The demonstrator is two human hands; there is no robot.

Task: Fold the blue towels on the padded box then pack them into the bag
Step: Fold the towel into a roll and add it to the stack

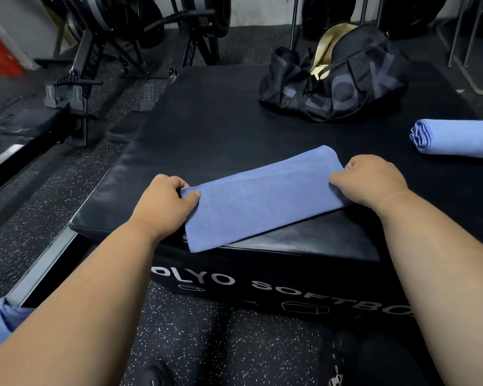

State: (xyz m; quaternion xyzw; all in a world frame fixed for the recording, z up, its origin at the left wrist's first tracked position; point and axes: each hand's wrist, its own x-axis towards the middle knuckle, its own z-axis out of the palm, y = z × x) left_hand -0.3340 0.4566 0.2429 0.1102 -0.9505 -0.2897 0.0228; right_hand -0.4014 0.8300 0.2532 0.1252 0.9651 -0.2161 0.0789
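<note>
Here a blue towel, folded into a long strip, lies near the front edge of the black padded box, its near left corner hanging just over that edge. The left hand pinches the strip's left end, thumb on top and fingers curled under the cloth. The right hand grips the right end, fingers curled over the fabric. A second towel, folded into a thick bundle, rests at the box's right edge, well apart from the first. The black bag sits toward the back right corner, its mouth open and showing a pale lining. Gym machines stand on the speckled floor beyond the box's left edge.
</note>
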